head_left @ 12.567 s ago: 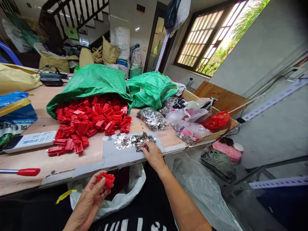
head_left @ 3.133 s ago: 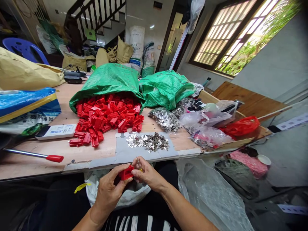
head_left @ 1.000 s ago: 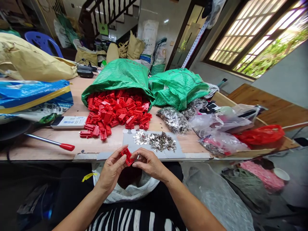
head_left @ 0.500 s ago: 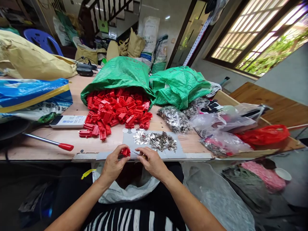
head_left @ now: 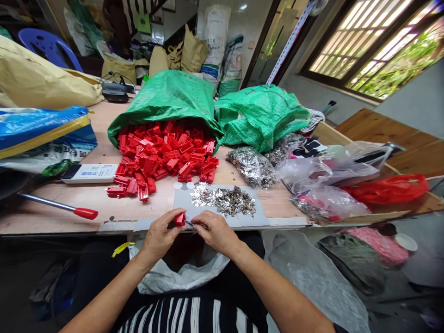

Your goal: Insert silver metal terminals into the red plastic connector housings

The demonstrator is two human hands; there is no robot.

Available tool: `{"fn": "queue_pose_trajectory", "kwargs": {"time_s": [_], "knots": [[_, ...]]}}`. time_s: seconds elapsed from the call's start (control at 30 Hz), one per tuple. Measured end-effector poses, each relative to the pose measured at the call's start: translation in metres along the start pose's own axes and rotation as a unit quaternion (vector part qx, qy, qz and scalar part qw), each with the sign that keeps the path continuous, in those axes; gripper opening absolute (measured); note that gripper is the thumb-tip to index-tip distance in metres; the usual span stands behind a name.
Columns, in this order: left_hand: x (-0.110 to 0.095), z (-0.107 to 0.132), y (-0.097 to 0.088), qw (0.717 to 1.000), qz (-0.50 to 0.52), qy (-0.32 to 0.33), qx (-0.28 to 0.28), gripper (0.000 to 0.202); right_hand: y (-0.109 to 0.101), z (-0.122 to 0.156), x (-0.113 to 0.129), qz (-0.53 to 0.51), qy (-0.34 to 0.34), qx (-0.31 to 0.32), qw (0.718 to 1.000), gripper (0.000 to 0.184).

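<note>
Between thumb and fingers, my left hand (head_left: 160, 236) pinches a small red plastic housing (head_left: 179, 219) just above the table's front edge. My right hand (head_left: 215, 232) is closed on a thin metal tool (head_left: 189, 223), whose tip reaches the right side of the housing; its exact kind is too small to tell. Behind the hands, small shiny metal pieces (head_left: 236, 202) lie in a pile on a grey sheet (head_left: 180, 201). A large heap of similar red housings (head_left: 166, 152) spills from a green woven sack (head_left: 173, 95). An open whitish sack (head_left: 163, 280) sits below my hands.
Another green sack (head_left: 260, 115) and a clear bag of metal pieces (head_left: 251, 169) lie behind right. Plastic bags fill a wooden tray (head_left: 364, 216) at the right. At left are a white box (head_left: 92, 173) and a red-tipped metal lever (head_left: 85, 212).
The tool in my right hand has come left against the red housing, which has turned in my left fingers. The whole view has shifted slightly.
</note>
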State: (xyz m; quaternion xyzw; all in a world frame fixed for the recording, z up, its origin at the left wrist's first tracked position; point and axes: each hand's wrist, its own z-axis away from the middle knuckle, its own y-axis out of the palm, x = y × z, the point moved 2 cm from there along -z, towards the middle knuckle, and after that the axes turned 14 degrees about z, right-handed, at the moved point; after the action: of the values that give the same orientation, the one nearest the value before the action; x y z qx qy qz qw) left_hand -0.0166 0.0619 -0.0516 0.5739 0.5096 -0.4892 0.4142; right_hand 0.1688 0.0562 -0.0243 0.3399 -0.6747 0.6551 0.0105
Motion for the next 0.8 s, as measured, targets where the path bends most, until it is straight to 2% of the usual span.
{"fn": "queue_pose_trajectory", "kwargs": {"time_s": [0.1,0.43,0.57,0.8], "knots": [[0.000,0.000,0.000,1.000,0.025,-0.013,-0.009,0.036,0.001,-0.001,-0.001,-0.003,-0.011,0.002,1.000,0.018],[0.004,0.000,-0.001,1.000,-0.019,-0.006,0.009,0.035,-0.001,-0.003,-0.001,-0.018,-0.012,0.002,1.000,0.018],[0.004,0.000,-0.001,1.000,0.002,-0.014,-0.001,0.035,0.001,-0.003,-0.001,-0.006,-0.029,0.012,0.999,0.019],[0.002,0.001,0.000,0.999,0.022,-0.028,-0.012,0.035,0.001,0.001,0.016,0.057,0.026,0.044,0.997,0.018]]}}
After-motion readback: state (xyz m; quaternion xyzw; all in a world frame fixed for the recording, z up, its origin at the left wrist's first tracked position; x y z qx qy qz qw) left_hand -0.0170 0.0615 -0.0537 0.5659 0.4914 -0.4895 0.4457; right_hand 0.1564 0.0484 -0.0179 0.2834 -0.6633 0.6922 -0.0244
